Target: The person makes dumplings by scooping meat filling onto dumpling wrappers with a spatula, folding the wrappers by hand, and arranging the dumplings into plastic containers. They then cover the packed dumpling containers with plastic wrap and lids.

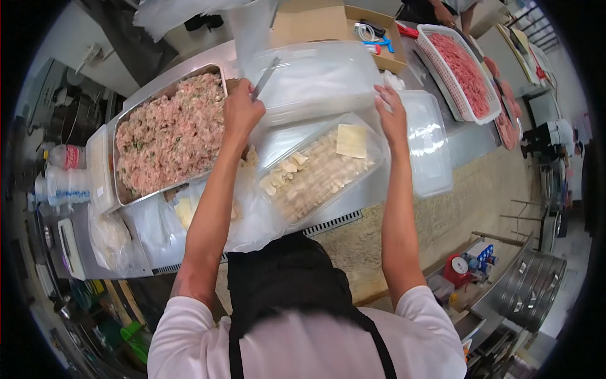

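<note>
My left hand [244, 112] is closed around a narrow flat metal spatula [267, 76], its blade pointing up and away. It is beside the right rim of a metal tray [222, 71] heaped with minced meat filling [170, 132] flecked with green. My right hand [392, 115] has its fingers apart, near the right end of a large clear plastic container [315, 57]; I cannot tell whether it touches it. Between my forearms, a clear plastic box [374, 158] holds rows of folded dumplings [319, 183]. A square of pale wrappers [351, 140] lies on top at its right end.
A clear lid [429, 145] lies at the right. Beyond it stands a white basket [442, 76] of minced meat, with another person's hand [444, 14] behind. A cardboard box [394, 60] holds small tools. Plastic bags [154, 227] and bottles [66, 156] are at the left.
</note>
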{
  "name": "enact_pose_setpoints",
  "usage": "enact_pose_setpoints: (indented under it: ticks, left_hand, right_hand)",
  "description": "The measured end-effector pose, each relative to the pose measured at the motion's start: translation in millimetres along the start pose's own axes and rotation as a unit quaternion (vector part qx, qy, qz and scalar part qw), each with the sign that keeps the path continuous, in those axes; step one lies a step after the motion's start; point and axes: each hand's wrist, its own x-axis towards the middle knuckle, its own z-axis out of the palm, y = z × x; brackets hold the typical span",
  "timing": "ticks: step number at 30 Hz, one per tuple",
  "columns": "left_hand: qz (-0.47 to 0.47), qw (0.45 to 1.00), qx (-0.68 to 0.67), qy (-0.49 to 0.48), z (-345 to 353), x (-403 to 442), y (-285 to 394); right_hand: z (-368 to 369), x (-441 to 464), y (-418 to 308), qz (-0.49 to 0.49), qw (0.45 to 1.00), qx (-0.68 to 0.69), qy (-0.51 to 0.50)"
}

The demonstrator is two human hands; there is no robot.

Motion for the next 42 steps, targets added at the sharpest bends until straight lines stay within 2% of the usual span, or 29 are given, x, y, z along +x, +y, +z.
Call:
enact_pose_setpoints:
  ticks: [2,4,6,8,10,12,13,15,19,20,22,24,28,30,32,34,36,38,40,41,42]
  left_hand:
    - [0.011,1.0,0.025,0.003,1.2,6.0,0.5]
    - [0.04,0.998,0.036,-0.033,1.5,15.3,7.7]
    - [0.062,0.996,0.046,-0.032,10.5,28.9,6.8]
    - [0.081,0.994,0.057,-0.036,17.3,37.4,6.0]
    - [0.121,0.99,0.057,-0.048,18.7,44.1,12.4]
    - [0.108,0.99,0.065,-0.065,15.6,44.6,19.9]
    - [0.133,0.986,0.066,-0.072,18.1,51.9,19.1]
    - [0.157,0.982,0.067,-0.08,24.1,65.0,19.0]
    - [0.196,0.973,0.078,-0.094,29.7,80.8,22.7]
    - [0.205,0.97,0.085,-0.101,29.4,81.7,22.9]
    - [0.189,0.976,0.077,-0.081,30.6,76.7,23.4]
    - [0.176,0.98,0.072,-0.061,21.1,67.3,23.8]
    - [0.116,0.993,-0.019,0.02,-26.9,-5.5,26.7]
    - [0.023,0.996,-0.084,-0.033,-50.6,-47.9,19.2]
    - [0.027,0.997,-0.067,-0.038,-68.0,-87.1,1.7]
    - [0.0,0.995,-0.055,-0.082,-88.5,-117.3,-16.1]
    - [-0.026,0.995,-0.063,-0.079,-107.8,-145.9,-37.9]
    - [-0.048,0.993,-0.072,-0.077,-131.4,-171.0,-51.8]
    - [-0.122,0.984,-0.12,-0.045,-160.5,-189.0,-56.9]
    - [-0.122,0.984,-0.124,-0.041,-178.1,-200.2,-72.7]
    - [-0.141,0.983,-0.117,-0.033,-190.8,-210.9,-83.8]
  right_hand:
    - [-6.1,-23.1,-10.7,-0.006,1.0,-0.004,-0.012]
    - [-18.0,-49.8,-38.3,0.157,0.961,0.227,0.036]
    - [-19.0,-81.4,-24.3,0.164,0.981,0.09,0.05]
    - [-22.4,-126.7,-12.3,0.225,0.973,-0.055,0.022]
    - [-18.9,-170.7,18.0,0.328,0.943,-0.055,-0.02]
    - [-4.0,-196.7,-10.6,0.418,0.893,0.15,0.064]
    - [4.6,-201.9,-14.8,0.419,0.893,0.149,0.063]
    - [16.6,-208.3,-22.4,0.429,0.859,0.275,0.046]
    - [23.8,-199.6,-31.2,0.419,0.854,0.306,0.017]
    - [23.8,-199.2,-33.9,0.435,0.835,0.336,0.034]
    - [21.7,-201.7,-45.4,0.451,0.813,0.365,0.047]
    - [22.2,-209.9,-59.7,0.521,0.745,0.416,0.035]
    - [45.5,-225.5,-69.7,0.523,0.73,0.439,-0.01]
    - [50.5,-226.4,-69.4,0.482,0.76,0.435,0.002]
    - [53.0,-223.7,-72.5,0.483,0.762,0.432,0.006]
    - [55.6,-219.1,-75.8,0.48,0.765,0.429,0.007]
    - [59.1,-219.9,-81.2,0.491,0.754,0.436,0.028]
    - [61.9,-227.0,-81.4,0.486,0.766,0.419,0.036]
    - [62.5,-228.3,-94.5,0.476,0.78,0.403,0.047]
    - [66.1,-230.1,-113.0,0.374,0.909,0.16,0.091]
    - [64.6,-231.2,-130.8,0.244,0.956,-0.097,0.131]
